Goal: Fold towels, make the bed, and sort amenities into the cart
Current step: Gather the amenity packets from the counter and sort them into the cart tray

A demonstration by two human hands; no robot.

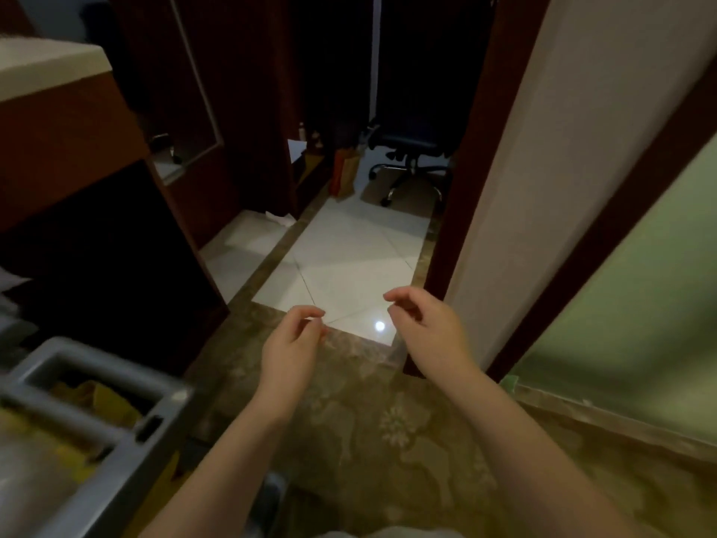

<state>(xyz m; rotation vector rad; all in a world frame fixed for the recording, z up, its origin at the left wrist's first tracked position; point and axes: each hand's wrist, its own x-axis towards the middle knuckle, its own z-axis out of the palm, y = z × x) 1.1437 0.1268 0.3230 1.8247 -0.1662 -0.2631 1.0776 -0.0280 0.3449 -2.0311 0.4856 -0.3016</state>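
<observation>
My left hand (293, 345) and my right hand (426, 324) hang side by side over the floor in the middle of the view. Both hold nothing, with fingers loosely curled and apart. The grey plastic cart (97, 386) stands at the bottom left, a short way left of my left forearm. Its top compartments hold something yellow (101, 398), too blurred to name. No towel or bed shows.
A dark wooden cabinet (77, 149) with a pale top rises at the left. Ahead, white floor tiles (341, 262) lead through a doorway to a black office chair (411, 157). A white wall (543, 168) and frosted green glass panel (628, 304) stand at the right.
</observation>
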